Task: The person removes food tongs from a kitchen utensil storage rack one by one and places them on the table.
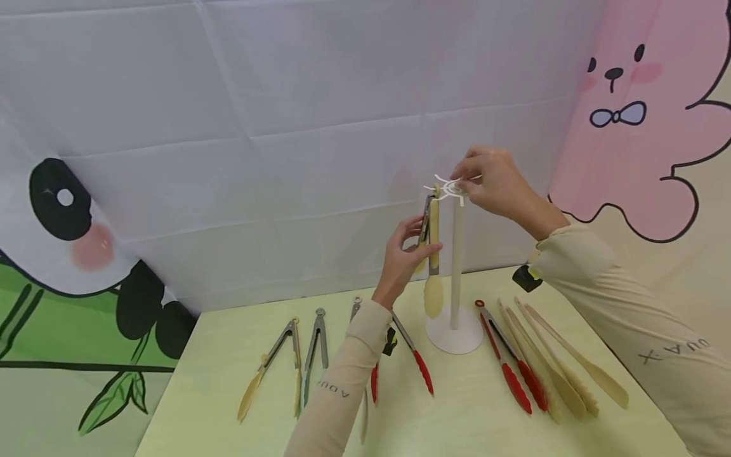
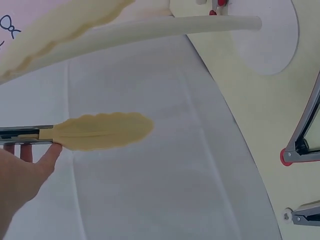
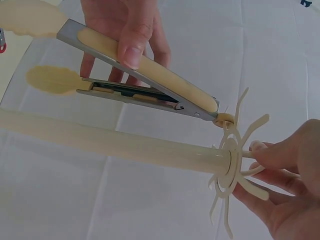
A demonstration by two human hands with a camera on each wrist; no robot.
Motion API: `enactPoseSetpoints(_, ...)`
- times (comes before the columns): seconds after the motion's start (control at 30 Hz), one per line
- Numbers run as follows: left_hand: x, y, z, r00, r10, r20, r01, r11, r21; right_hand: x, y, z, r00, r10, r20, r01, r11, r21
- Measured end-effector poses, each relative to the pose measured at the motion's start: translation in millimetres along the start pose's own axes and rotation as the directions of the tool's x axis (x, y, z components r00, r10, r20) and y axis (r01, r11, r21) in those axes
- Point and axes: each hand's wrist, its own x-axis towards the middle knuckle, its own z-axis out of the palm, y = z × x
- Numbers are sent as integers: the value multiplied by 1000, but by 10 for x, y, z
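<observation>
A pair of yellow-tipped tongs (image 1: pixel 434 238) hangs beside the white rack's upright post (image 1: pixel 456 260), with its end ring (image 3: pixel 224 120) at one of the rack's hooks (image 3: pixel 257 125). My left hand (image 1: pixel 401 257) holds the tongs mid-length, thumb on one arm and fingers against the other. The tongs' two arms stand apart. In the left wrist view, one scalloped yellow head (image 2: pixel 105 131) extends past the fingers. At the rack's top, my right hand (image 1: pixel 495 181) pinches a hook between thumb and fingers. The right wrist view shows the right hand (image 3: pixel 300 175) close up.
Yellow tongs (image 1: pixel 297 355), green-tipped tongs (image 1: pixel 323 343) and red-tipped tongs (image 1: pixel 421 371) lie spread on the table left of the rack's round base (image 1: pixel 454 343). To the right are more red-tipped tongs (image 1: pixel 515 387) and several beige utensils (image 1: pixel 599 377). A white cloth (image 1: pixel 320 190) hangs behind.
</observation>
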Motion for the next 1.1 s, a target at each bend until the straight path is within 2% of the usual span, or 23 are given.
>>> enactPoseSetpoints(0.33,-5,59,-116,1000,9,-12,-9,1000,13,-6,-14,11,1000,9,3,-9,1000,6)
enactPoseSetpoints(0.6,-36,113,-228,998,15,-54,-15,1000,3,1,-2,12,1000,13,-2,-13,1000,25)
enactPoseSetpoints(1.0,19,194,-554,999,33,-11,-33,999,10,155,-29,90,999,27,-44,-26,1000,11)
enactPoseSetpoints(1.1,1,309,-641,1000,18,5,-18,1000,17,186,-29,101,998,33,-51,-33,999,9)
